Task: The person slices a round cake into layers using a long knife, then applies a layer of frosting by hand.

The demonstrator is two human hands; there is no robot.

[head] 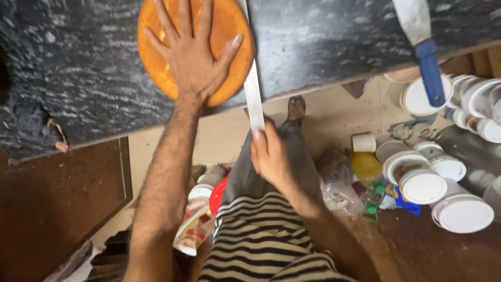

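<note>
The knife (254,99) points away from me, its long blade running along the right side of the round cake (177,78) on the dark counter (323,47). My right hand (270,156) grips its handle; my left hand (192,55) presses flat, fingers spread, on the cake.

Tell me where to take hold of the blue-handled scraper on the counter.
Grip the scraper by its blue handle, coming from the counter edge side. The handle juts past the edge, free underneath, while the wide pale blade lies flat on the stone.

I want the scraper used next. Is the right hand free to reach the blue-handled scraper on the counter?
Probably not yet: the right hand grips a long knife set against the cake; the blue-handled scraper lies unobstructed.
</note>
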